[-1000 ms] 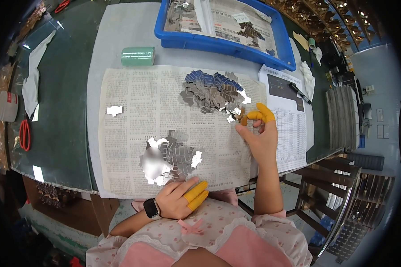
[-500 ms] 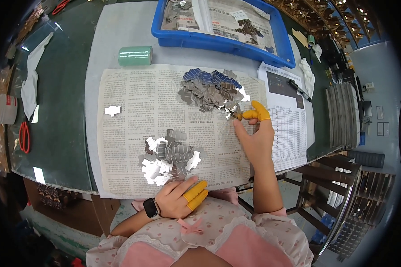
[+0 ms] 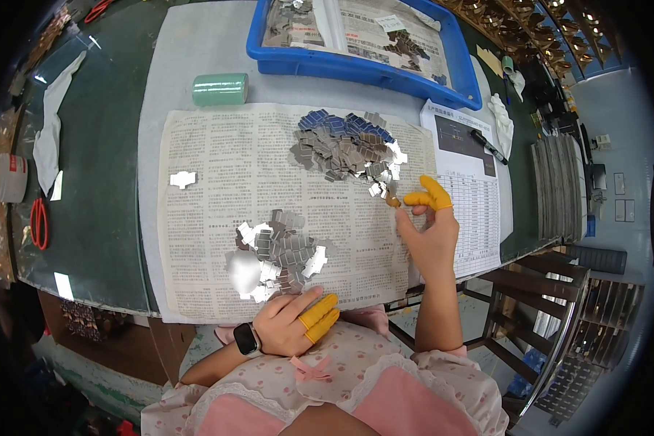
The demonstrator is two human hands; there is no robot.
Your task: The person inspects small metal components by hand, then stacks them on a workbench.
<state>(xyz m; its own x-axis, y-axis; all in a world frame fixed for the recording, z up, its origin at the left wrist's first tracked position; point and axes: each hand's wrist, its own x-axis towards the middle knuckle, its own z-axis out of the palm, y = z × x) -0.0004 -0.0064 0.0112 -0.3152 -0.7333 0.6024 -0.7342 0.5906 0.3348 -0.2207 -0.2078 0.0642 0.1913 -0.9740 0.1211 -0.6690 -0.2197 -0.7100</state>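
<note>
My right hand (image 3: pixel 430 232), with yellow finger cots, is at the right of the newspaper (image 3: pixel 196 254). Its thumb and fingertip pinch a small brownish flat metal piece (image 3: pixel 392 200), just below the upper pile of small flat metal pieces (image 3: pixel 341 152). That pile is grey, with blue-looking pieces along its far side. At the newspaper's near edge rests my left hand (image 3: pixel 287 323), fingers loosely extended, two in yellow cots, holding nothing visible. Beside its fingers lies the lower pile of metal pieces (image 3: pixel 291 251), some glaring white. A single metal piece (image 3: pixel 184 179) lies apart at the left.
A blue tray (image 3: pixel 363 80) lined with newspaper stands at the back, holding more pieces. Near it lies a green roll (image 3: pixel 220 89). A printed sheet (image 3: pixel 465 218) with a black marker (image 3: pixel 489 146) is at the right. Red-handled scissors (image 3: pixel 39 224) lie far left.
My right hand has drawn back slightly toward me and to the right, away from the upper pile, with the small piece at its fingertips. My left hand stays put.
</note>
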